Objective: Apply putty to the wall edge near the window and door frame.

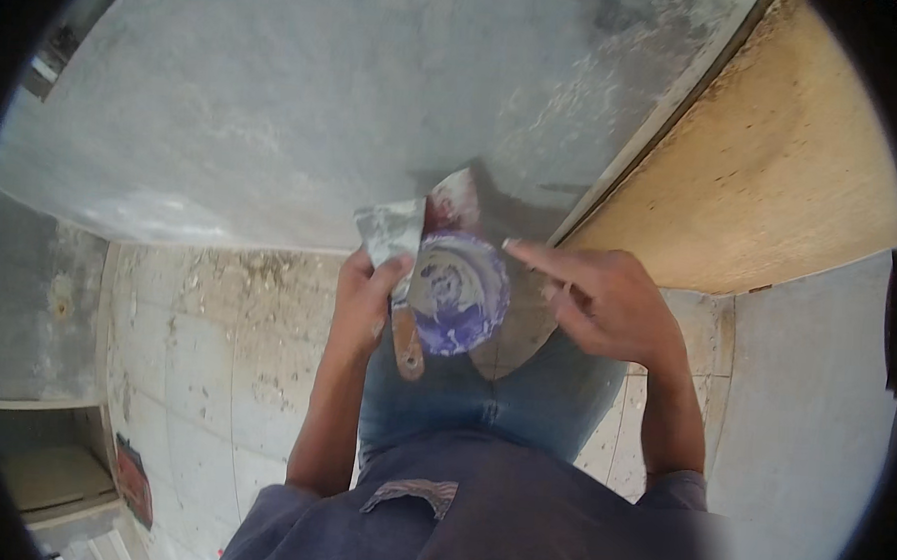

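My left hand (pixel 364 291) is closed on a putty knife (pixel 407 340), thumb lying across its whitened metal blade, wooden handle pointing down toward me. Right beside that hand is a round purple tub (pixel 429 334), its inside smeared with grey-white paste. Whether the fingers also grip the tub's rim is hidden. A second flat blade (pixel 454 202) with reddish stains sticks up past the tub's far edge; its handle cannot be seen. My right hand (pixel 608 302) hovers to the right of the tub, apart from it, index finger stretched out with a whitish tip and the other fingers partly bent.
A grey plastered wall (pixel 306 104) rises in front of me, meeting a yellowish stained panel (pixel 765 144) on the right. Pale floor tiles (pixel 199 369) carry scattered debris. At the lower left are a recessed opening (pixel 45 458) and a red-and-dark flat object (pixel 133 479).
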### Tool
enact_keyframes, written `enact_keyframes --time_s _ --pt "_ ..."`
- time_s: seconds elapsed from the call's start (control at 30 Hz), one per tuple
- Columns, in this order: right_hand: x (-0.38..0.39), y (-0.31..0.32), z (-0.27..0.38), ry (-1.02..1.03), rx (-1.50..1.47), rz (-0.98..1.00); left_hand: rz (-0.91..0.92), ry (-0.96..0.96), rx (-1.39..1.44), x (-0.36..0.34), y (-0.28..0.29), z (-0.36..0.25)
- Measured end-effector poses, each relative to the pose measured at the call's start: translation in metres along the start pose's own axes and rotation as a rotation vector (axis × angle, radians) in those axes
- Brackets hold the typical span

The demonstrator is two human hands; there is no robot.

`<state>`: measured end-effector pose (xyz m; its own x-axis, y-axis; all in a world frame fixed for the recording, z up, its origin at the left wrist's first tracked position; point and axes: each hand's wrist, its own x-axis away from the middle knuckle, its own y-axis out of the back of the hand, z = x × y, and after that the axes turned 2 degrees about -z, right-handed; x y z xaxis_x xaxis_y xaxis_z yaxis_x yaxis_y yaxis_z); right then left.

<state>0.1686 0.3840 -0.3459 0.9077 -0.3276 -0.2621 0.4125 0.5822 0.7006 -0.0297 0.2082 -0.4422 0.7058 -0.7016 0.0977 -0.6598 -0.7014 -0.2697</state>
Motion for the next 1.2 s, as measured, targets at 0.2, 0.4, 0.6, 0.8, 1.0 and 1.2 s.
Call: enact_keyframes --time_s 0.2,0.4,0.6,0.8,1.0,1.2 --pt "-0.018 -0.038 0.003 -0.088 0.395 0.647 0.039 0.04 -0.117 -0.006 -0.008 -0.009" --pt "-0.016 -0.067 -0.011 -0.15 0.459 0.637 0.143 0.052 -0.228 -0.008 -0.014 -0.009" --pt "-0.005 -0.079 -0.023 -0.177 0.371 0.73 0.133 -0.025 -0.215 -0.008 -0.014 0.004" --pt "0.005 -0.096 -0.032 -0.335 0.03 0.728 0.05 0.003 -0.14 -0.012 -0.006 0.018" --pt "0.008 -0.095 -0.038 -0.367 -0.417 0.637 -0.027 -0.042 -0.185 -0.021 -0.009 0.012" --pt "0.009 -0.054 -0.048 -0.533 -1.549 0.427 -0.031 0.122 -0.203 -0.023 0.003 0.004"
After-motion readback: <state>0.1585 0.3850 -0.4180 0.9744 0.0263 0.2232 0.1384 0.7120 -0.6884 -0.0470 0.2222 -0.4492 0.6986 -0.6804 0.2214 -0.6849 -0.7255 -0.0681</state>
